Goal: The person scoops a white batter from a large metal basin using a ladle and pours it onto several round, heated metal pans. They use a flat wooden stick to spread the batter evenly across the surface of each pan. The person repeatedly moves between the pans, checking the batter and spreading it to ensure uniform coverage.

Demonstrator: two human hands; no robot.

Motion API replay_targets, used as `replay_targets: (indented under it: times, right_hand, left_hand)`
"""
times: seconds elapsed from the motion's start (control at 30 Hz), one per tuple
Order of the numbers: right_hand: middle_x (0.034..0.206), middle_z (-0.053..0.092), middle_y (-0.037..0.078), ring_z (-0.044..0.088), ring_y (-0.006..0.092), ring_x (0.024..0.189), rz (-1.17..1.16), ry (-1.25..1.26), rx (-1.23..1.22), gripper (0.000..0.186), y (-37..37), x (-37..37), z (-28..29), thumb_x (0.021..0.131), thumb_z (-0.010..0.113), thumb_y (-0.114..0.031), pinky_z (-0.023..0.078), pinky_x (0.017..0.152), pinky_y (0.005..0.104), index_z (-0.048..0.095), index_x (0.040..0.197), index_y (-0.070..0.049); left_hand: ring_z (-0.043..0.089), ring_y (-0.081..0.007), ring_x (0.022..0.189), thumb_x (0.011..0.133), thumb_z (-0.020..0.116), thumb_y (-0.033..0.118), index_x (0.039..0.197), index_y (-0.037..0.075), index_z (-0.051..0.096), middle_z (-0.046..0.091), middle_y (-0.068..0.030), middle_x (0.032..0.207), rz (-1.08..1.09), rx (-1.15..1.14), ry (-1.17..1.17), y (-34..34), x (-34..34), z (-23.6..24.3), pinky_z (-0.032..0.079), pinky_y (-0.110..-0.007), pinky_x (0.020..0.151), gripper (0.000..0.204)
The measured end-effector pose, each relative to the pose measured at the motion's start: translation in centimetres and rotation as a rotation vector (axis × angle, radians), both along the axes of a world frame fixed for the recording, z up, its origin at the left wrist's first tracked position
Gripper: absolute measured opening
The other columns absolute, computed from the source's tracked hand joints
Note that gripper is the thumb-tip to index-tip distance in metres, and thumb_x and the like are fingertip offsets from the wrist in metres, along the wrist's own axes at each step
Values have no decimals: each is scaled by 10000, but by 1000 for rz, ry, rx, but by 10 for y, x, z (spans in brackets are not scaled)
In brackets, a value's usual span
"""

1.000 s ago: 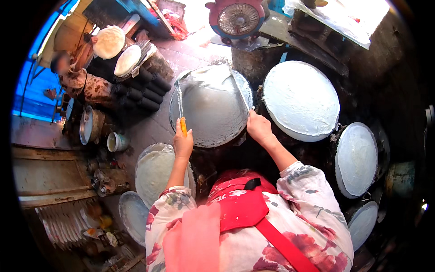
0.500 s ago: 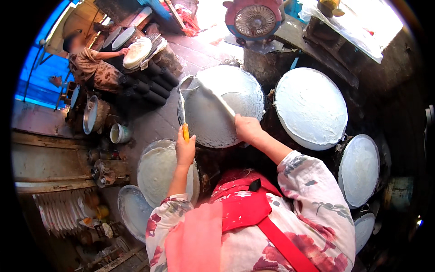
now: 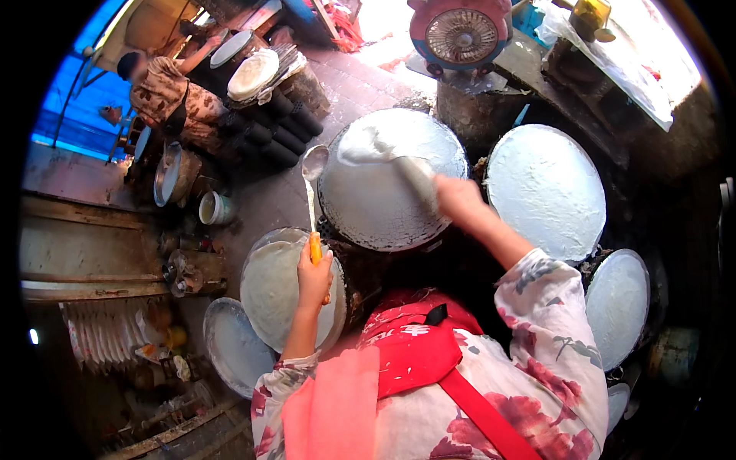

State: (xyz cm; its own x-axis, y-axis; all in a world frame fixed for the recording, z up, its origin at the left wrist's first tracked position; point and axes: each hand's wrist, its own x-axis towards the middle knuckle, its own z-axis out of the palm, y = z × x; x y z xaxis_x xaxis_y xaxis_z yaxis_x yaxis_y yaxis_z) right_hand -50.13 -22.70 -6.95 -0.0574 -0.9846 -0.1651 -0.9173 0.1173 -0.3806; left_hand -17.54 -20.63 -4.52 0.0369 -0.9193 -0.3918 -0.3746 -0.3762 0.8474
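My left hand is closed round the yellow handle of a ladle, whose bowl and stem are coated in white batter. The ladle stands up beside the left edge of a large round griddle. My right hand grips a pale flat spreader, blurred by motion, over the griddle's right part. A wet mound of white batter lies on the far part of that griddle, with a thinner smeared layer around it.
Other round griddles with pale sheets stand at the right, far right, near left and lower left. A pink fan sits beyond. At the far left a person works beside stacked black cylinders and a white bucket.
The ladle has moved off the griddle's left edge, its bowl now outside the rim. The spreader has swung, and a mound of batter now shows on the griddle. The far person's arm has shifted.
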Motion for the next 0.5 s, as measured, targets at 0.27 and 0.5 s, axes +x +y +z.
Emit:
replay_targets:
  times: [0.27,0.5]
  right_hand:
    - [705,634,182,651,335,671,365,12,-105,84,12,13,-21,772,501,-44,526,590,427,564,806,0]
    - [807,657,189,655,329,752,193,99,3,143,-48,-42,-16,748,567,-80,530,622,402,610,862,-6]
  left_hand:
    - [410,-73,434,903,541,135,1223,84,405,438,-2,674,54,40,254,14,-4,6,343,-209,375,351]
    - [437,-88,428,927,519,194,1017,85,425,453,-15,665,103,85,321,28,0,21,367,-223,370,170]
